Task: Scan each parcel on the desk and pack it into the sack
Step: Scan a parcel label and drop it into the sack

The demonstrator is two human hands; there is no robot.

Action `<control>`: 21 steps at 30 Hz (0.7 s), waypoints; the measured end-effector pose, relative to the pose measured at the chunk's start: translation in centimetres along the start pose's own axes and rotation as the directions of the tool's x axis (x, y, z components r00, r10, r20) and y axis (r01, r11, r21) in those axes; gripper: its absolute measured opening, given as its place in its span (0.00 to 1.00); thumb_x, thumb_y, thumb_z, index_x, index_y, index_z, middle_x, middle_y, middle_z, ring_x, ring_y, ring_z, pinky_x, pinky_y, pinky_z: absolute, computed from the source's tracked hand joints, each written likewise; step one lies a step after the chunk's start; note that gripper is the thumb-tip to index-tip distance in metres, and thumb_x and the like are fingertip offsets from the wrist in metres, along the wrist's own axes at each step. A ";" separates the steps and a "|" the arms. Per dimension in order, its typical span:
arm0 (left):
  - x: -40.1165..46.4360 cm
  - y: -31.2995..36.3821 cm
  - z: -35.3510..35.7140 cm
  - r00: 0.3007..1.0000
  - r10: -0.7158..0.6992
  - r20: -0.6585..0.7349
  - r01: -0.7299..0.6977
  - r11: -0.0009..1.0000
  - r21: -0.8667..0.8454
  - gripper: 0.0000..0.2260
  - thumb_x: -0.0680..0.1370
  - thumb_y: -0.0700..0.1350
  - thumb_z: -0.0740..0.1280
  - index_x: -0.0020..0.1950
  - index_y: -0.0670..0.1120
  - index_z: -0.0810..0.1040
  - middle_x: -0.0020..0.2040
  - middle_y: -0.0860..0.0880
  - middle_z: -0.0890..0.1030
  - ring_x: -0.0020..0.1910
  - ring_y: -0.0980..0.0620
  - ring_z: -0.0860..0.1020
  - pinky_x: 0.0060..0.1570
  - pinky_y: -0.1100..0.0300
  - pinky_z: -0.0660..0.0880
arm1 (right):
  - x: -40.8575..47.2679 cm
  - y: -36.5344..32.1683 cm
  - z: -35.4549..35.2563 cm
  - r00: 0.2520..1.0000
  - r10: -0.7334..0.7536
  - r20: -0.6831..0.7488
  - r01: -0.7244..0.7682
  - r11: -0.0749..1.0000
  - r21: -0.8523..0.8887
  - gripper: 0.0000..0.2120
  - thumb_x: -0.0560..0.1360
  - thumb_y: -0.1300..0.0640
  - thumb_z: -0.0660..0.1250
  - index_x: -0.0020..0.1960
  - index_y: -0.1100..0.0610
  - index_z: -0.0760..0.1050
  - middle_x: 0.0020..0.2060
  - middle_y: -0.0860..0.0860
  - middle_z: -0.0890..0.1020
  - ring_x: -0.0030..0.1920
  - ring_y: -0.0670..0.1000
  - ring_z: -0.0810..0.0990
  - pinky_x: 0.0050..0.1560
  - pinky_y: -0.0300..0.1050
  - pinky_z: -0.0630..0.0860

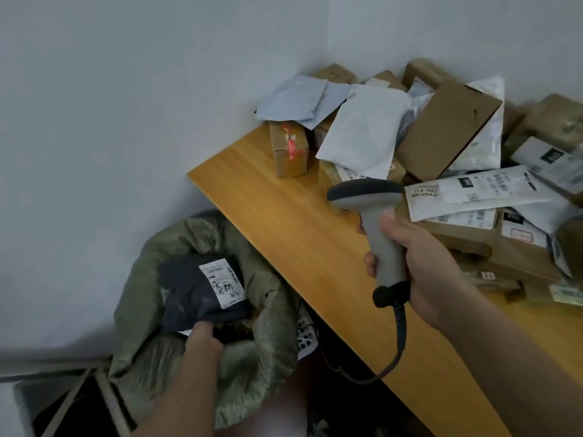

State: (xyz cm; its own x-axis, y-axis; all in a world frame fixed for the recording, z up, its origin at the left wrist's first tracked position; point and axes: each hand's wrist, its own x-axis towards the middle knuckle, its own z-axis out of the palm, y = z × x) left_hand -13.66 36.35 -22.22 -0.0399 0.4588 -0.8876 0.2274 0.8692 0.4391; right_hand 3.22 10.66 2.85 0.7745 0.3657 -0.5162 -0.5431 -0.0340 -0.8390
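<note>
Sack [151, 247], olive green woven plastic, stands on the floor at about seven o'clock in the head view, its mouth open upward and tucked against the near-left edge of the desk [284, 222]. The left hand [202, 340] reaches into that mouth, fingers curled onto the near edge of a dark blue poly mailer [192, 294]. The mailer lies from the fingers toward twelve o'clock, white shipping label [224, 283] facing up, long axis running roughly from seven to one o'clock, most of it already over the opening. Judgement: this parcel is at the point of release, and the left hand, being the nearer one, needs only to push or let go downward. Moving right, the right hand [422, 266] is wrapped firmly round the handle of a grey corded barcode scanner [375, 222], head pointing toward eleven o'clock over the bare desk, coiled cable hanging off the edge. At one to three o'clock lies the remaining pile: a taped small carton [290, 149], white poly mailers [362, 130], a flat brown box [448, 130] and labelled envelopes [473, 192]. Judgement: many parcels remain, so the task is far from complete.
</note>
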 end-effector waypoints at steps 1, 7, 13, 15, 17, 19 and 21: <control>0.7 -1.2 1.2 0.996 -0.077 0.033 0.075 0.995 0.058 0.20 0.76 0.39 0.62 0.68 0.40 0.72 0.58 0.42 0.78 0.56 0.41 0.77 0.47 0.46 0.74 | 0.5 0.4 -0.7 0.999 0.007 -0.042 -0.007 1.000 0.003 0.12 0.82 0.51 0.60 0.58 0.56 0.75 0.49 0.56 0.78 0.31 0.49 0.74 0.37 0.47 0.73; 0.5 -2.3 5.1 0.999 -0.033 -0.002 0.033 0.990 0.141 0.18 0.80 0.37 0.58 0.71 0.45 0.69 0.66 0.44 0.74 0.57 0.45 0.75 0.58 0.55 0.71 | 0.6 0.9 -4.2 0.980 0.022 -0.197 -0.012 0.999 0.053 0.12 0.81 0.50 0.60 0.57 0.57 0.75 0.51 0.55 0.80 0.31 0.50 0.73 0.37 0.47 0.73; -2.9 -0.9 8.8 0.965 0.200 -0.168 -0.132 0.928 0.347 0.24 0.71 0.48 0.65 0.65 0.40 0.74 0.59 0.41 0.78 0.54 0.40 0.77 0.50 0.49 0.77 | -1.1 -0.7 -7.2 0.959 -0.022 -0.283 0.072 0.984 0.165 0.13 0.81 0.48 0.61 0.54 0.57 0.76 0.44 0.55 0.80 0.31 0.50 0.74 0.38 0.47 0.73; -8.0 -0.3 11.5 0.929 0.357 -0.100 -0.244 0.791 0.562 0.17 0.75 0.46 0.64 0.58 0.37 0.74 0.52 0.40 0.77 0.49 0.40 0.77 0.43 0.52 0.74 | -2.0 -1.6 -8.8 0.945 -0.036 -0.324 0.099 0.979 0.180 0.14 0.80 0.47 0.62 0.55 0.57 0.76 0.41 0.55 0.79 0.31 0.50 0.75 0.38 0.48 0.73; -11.3 -0.3 15.3 0.885 0.465 0.012 -0.376 0.699 0.608 0.13 0.78 0.43 0.63 0.60 0.38 0.73 0.56 0.38 0.76 0.48 0.40 0.76 0.36 0.51 0.70 | -2.9 -2.5 -10.8 0.933 -0.050 -0.358 0.128 0.972 0.198 0.14 0.80 0.47 0.62 0.55 0.57 0.76 0.40 0.55 0.78 0.31 0.50 0.75 0.38 0.48 0.73; -15.0 -0.7 19.3 0.849 0.510 0.140 -0.488 0.654 0.578 0.17 0.80 0.40 0.63 0.69 0.40 0.70 0.65 0.39 0.73 0.51 0.41 0.76 0.40 0.50 0.71 | -3.9 -3.3 -13.0 0.914 -0.066 -0.400 0.169 0.959 0.228 0.12 0.81 0.47 0.61 0.53 0.56 0.76 0.41 0.54 0.77 0.32 0.50 0.75 0.39 0.48 0.73; -18.0 -2.6 22.5 0.792 0.484 0.372 -0.608 0.565 0.558 0.17 0.81 0.39 0.62 0.69 0.42 0.70 0.62 0.42 0.74 0.47 0.45 0.75 0.42 0.51 0.72 | -4.7 -3.8 -15.5 0.894 -0.070 -0.443 0.205 0.942 0.264 0.11 0.81 0.48 0.61 0.54 0.55 0.75 0.42 0.53 0.77 0.32 0.50 0.74 0.38 0.47 0.73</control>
State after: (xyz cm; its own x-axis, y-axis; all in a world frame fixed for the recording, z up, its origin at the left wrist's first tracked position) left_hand 8.34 21.69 -10.46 0.4408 0.7156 -0.5419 0.6958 0.1089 0.7099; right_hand 6.66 -5.32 5.83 0.8739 -0.0833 -0.4789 -0.4388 0.2888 -0.8509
